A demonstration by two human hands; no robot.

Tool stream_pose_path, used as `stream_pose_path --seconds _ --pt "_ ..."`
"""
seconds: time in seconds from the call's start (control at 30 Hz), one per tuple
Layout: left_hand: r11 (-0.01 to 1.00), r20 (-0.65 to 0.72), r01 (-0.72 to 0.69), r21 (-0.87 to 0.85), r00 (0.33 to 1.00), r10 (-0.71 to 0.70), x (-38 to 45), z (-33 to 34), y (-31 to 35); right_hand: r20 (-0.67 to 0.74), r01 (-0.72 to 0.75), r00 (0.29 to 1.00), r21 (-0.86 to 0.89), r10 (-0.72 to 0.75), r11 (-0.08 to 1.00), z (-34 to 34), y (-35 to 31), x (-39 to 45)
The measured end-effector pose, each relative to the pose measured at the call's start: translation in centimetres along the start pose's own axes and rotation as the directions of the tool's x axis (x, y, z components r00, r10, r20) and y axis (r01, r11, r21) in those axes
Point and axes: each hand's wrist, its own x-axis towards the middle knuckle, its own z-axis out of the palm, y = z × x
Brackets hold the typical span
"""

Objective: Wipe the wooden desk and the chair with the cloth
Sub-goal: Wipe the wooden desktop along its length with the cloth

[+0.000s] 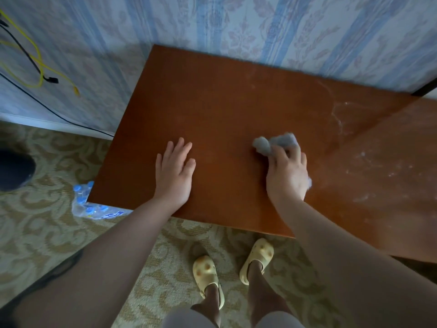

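Observation:
The wooden desk (pixel 224 107) is reddish-brown and stands against the wallpapered wall. Its right part carries pale dust streaks (pixel 340 114). My left hand (pixel 176 172) lies flat on the desktop, fingers straight and spread. To its right, my right hand (pixel 287 172) grips a crumpled grey cloth (pixel 272 143) and holds it against the desktop. Part of the cloth sticks out beyond my fingers. No chair is in view.
A pack of plastic bottles with blue caps (pixel 88 204) lies on the patterned carpet by the desk's left corner. Yellow and black cables (pixel 39 67) hang on the wall at left. A dark round object (pixel 14 171) sits at the left edge. My feet in yellow clogs (pixel 208 278) stand below the desk's front edge.

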Motion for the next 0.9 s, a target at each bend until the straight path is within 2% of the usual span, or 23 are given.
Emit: stream_pose_path --seconds 0.03,0.1,0.13,0.2,0.23,0.27,0.3,0.33,0.37,0.43,0.47,0.5,0.53,0.57,0.6,0.67,0.7,0.73,0.77,0.8,0.83,0.87,0.9 --pt "1.0 -0.024 0.003 0.025 1.0 -0.002 0.0 0.3 0.2 0.0 -0.074 0.997 -0.062 0.075 0.995 0.5 -0.6 -0.9" --pt "0.999 -0.053 0.015 0.05 0.999 -0.012 0.1 0.6 0.4 -0.031 0.129 0.991 -0.028 -0.13 0.991 2.1 -3.1 -4.4" --pt "0.998 -0.062 0.02 0.06 0.998 -0.016 0.1 0.7 0.4 0.004 0.324 0.946 0.041 -0.325 0.945 2.7 -4.7 -6.6" --pt "0.997 -0.072 0.018 0.072 0.997 -0.013 0.1 0.7 0.3 0.131 0.61 0.755 0.218 -0.642 0.762 2.9 -7.0 -10.5" --pt "0.998 -0.071 0.01 0.068 0.997 -0.005 0.1 0.5 0.3 0.166 0.663 0.675 0.29 -0.719 0.69 2.5 -7.3 -10.7" --pt "0.998 -0.067 0.003 0.06 0.998 0.001 0.0 0.5 0.3 0.154 0.69 0.636 0.325 -0.756 0.647 1.8 -6.8 -9.8" --pt "0.999 -0.065 0.0 0.053 0.998 0.004 0.0 0.4 0.3 0.092 0.71 0.642 0.304 -0.761 0.636 1.5 -5.9 -8.5" --pt "0.999 -0.07 -0.002 0.053 0.998 0.005 0.0 0.5 0.3 0.015 0.697 0.69 0.252 -0.723 0.671 1.2 -4.6 -6.8" --pt "0.998 -0.084 0.0 0.067 0.996 0.006 -0.1 0.6 0.4 -0.072 0.62 0.782 0.183 -0.619 0.763 0.9 -3.1 -5.0" --pt "0.993 -0.139 0.012 0.121 0.99 0.005 -0.2 1.3 0.5 -0.126 0.21 0.972 0.08 -0.199 0.974 0.4 -0.6 -1.6" --pt "0.989 -0.168 0.017 0.149 0.986 0.008 -0.3 1.6 0.7 -0.084 -0.044 0.995 0.043 0.047 0.998 0.6 0.0 -1.0" --pt "0.986 -0.19 0.025 0.167 0.982 0.008 -0.4 1.8 0.8 -0.06 -0.185 0.981 -0.028 0.183 0.982 1.1 -0.4 -1.2" --pt "0.984 -0.202 0.032 0.173 0.979 0.003 -0.5 1.9 1.0 -0.068 -0.161 0.985 -0.058 0.157 0.985 1.7 -1.3 -1.8" --pt "0.984 -0.208 0.039 0.173 0.978 -0.002 -0.4 2.0 1.1 -0.054 -0.031 0.998 -0.058 0.028 0.998 2.3 -2.7 -2.6" --pt "0.983 -0.212 0.048 0.178 0.977 -0.009 -0.4 2.0 1.2 0.001 0.183 0.983 -0.033 -0.183 0.983 2.7 -4.1 -3.3" --pt "0.98 -0.233 0.063 0.189 0.972 -0.018 -0.3 1.9 1.4 0.189 0.582 0.787 0.088 -0.587 0.808 2.7 -5.6 -3.6" --pt "0.981 -0.247 0.063 0.182 0.969 -0.016 0.1 2.0 1.6 0.205 0.654 0.719 0.126 -0.664 0.746 2.1 -5.5 -2.5" --pt "0.983 -0.26 0.062 0.171 0.965 -0.016 0.6 2.1 2.1 0.154 0.637 0.745 0.125 -0.649 0.761 1.5 -4.9 -1.1" --pt "0.985 -0.267 0.063 0.162 0.964 -0.018 1.3 2.3 2.6 0.06 0.53 0.841 0.103 -0.538 0.841 0.9 -3.9 0.2" --pt "0.985 -0.269 0.065 0.158 0.963 -0.021 2.1 2.5 3.2 -0.029 0.343 0.939 0.071 -0.342 0.937 0.3 -2.7 1.4" --pt "0.985 -0.269 0.071 0.156 0.963 -0.027 3.1 2.7 3.9 -0.035 0.11 0.993 0.037 -0.109 0.993 -0.1 -1.3 2.4" --pt "0.984 -0.268 0.079 0.161 0.963 -0.034 4.2 3.0 4.5 0.035 -0.071 0.997 -0.029 0.072 0.997 0.1 -0.1 2.8" --pt "0.981 -0.271 0.089 0.173 0.962 -0.039 5.3 3.2 5.1 0.103 -0.159 0.979 -0.132 0.173 0.978 0.2 0.2 3.0"
